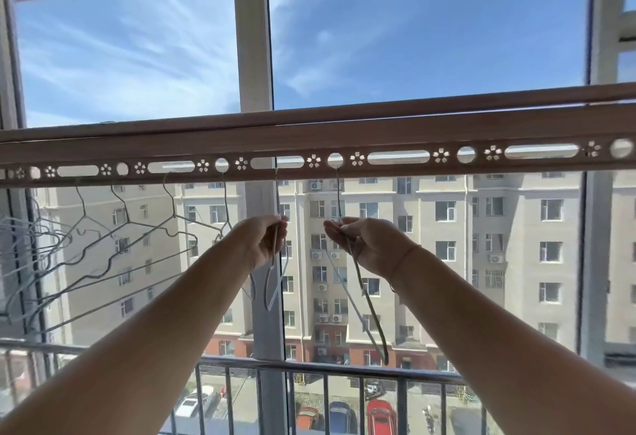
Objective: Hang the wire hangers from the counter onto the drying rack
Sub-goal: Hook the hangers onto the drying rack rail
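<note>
I have both arms raised toward the drying rack (pixel 344 138), a long rail crossing the view with round holes, long slots and flower cut-outs along its lower edge.

My left grip (pixel 266 242) is curled round the neck of the left hanger (pixel 275 193). Its thin wire rises to a long slot in the rail, but the hook tip is lost against the bright opening, so I cannot tell whether it is seated. Its lower loops show below the palm, pale against the window frame (pixel 253 56).

My right grip (pixel 364 245) pinches the right hanger (pixel 371 314) between thumb and fingers. The hook reaches up to a round hole in the rail, and its tip is too fine to make out there. The shoulders hang down edge-on, so the shape is hard to read. A thin cord (pixel 406 255) circles that wrist.

Left of my hands, the hung hangers (pixel 137 228) dangle from the rail, overlapping so much that I cannot count them, and the farthest are cut off by the frame edge.

Beyond the glass are a balcony railing (pixel 344 371) and an apartment block (pixel 447 228).
</note>
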`<control>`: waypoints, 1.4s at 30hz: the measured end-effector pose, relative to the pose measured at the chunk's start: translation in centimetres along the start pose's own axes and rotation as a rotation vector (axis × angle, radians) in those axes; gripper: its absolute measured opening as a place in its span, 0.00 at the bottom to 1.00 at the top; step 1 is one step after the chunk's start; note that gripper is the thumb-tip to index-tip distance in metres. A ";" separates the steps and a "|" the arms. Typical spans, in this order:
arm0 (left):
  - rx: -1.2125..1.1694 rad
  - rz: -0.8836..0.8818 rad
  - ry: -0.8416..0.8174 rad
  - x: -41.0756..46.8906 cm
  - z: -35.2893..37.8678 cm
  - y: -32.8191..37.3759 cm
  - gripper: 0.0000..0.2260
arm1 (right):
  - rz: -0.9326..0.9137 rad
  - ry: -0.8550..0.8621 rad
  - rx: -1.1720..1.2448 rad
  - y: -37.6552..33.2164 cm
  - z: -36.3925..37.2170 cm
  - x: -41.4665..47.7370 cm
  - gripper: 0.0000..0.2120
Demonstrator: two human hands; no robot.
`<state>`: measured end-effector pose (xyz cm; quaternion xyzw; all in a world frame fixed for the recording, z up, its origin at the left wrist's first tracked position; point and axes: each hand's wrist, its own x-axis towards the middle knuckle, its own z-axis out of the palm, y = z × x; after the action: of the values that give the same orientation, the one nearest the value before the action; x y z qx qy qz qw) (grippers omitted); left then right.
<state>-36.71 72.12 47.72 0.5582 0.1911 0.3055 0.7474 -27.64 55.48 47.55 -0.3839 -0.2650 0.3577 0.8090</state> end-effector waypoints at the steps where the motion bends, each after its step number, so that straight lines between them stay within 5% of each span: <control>1: 0.002 -0.002 0.006 0.1 -0.2 -0.1 0.08 | 0.000 -0.006 -0.003 0.0 0.0 0.0 0.15; 14: 0.055 -0.058 0.033 -0.7 -4.4 -3.6 0.13 | -0.018 0.117 -0.064 2.0 -3.7 -0.8 0.04; 20: 0.151 -0.155 0.070 -2.7 -5.7 -10.6 0.11 | -0.064 0.215 -0.349 5.0 -10.7 -3.9 0.06; 29: 0.560 -0.263 -0.350 -7.5 3.4 -26.4 0.13 | -0.038 0.353 -0.694 9.6 -26.2 -15.7 0.38; 34: 0.600 -0.238 -0.605 -10.2 12.3 -31.8 0.14 | -0.028 0.533 -0.833 8.8 -33.6 -22.7 0.33; 37: 0.647 -0.228 -0.714 -11.6 17.8 -35.0 0.26 | -0.034 0.653 -0.910 7.4 -37.9 -26.9 0.33; 42: 0.673 -0.206 -0.878 -15.8 26.8 -40.6 0.32 | -0.035 0.876 -0.997 4.0 -44.4 -34.0 0.32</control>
<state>-21.76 34.58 16.38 0.8190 0.0025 -0.1078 0.5636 -18.40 11.49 14.00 -0.8179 -0.0517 -0.0100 0.5730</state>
